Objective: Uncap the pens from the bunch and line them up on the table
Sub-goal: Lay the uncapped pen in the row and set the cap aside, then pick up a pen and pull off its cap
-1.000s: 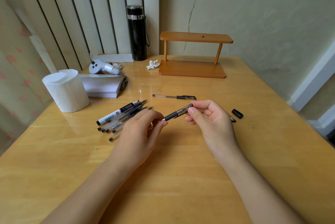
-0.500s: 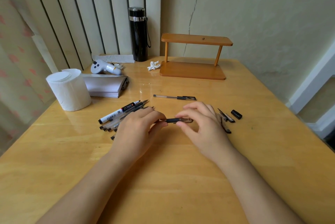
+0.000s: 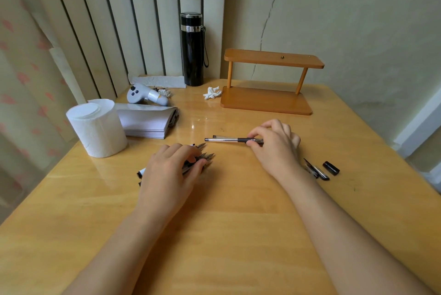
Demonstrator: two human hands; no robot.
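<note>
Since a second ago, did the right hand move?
Yes. The right hand carried its pen away from the person, toward the wooden shelf, up beside the pen already lying there.

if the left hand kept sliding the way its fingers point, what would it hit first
Probably the uncapped pen that the right hand holds on the table, up and right of the left hand on the bunch of pens; depth is unclear.

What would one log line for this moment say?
left hand: on pen bunch | right hand: setting pen on table | caps: right
</note>
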